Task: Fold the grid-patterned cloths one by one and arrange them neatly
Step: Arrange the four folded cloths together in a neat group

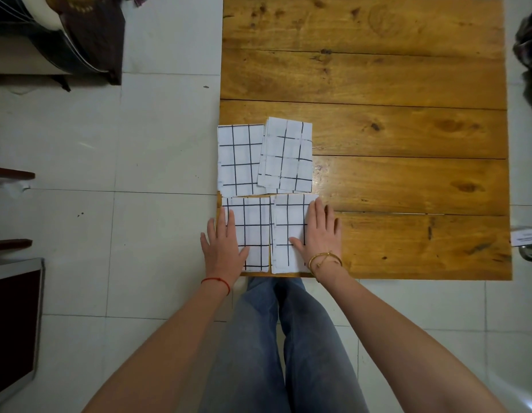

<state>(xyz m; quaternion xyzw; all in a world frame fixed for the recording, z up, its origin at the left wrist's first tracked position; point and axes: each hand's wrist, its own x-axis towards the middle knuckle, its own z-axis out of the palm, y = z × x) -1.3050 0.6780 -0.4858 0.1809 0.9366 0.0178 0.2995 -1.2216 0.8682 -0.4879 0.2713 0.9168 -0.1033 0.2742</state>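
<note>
White grid-patterned cloths (288, 234), four folded rectangles, lie at the wooden plank counter (407, 84)'s near-left corner; flat, open hands (223, 248) (320, 234) press the near pair. Folding looks finished; only the skewed far-right piece needs straightening.

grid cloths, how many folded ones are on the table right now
4, possibly more stacked beneath. Far-left cloth lies flat; far-right cloth is tilted, overlapping it. Near-left cloth is under the left hand; near-right cloth is under the right hand.
</note>
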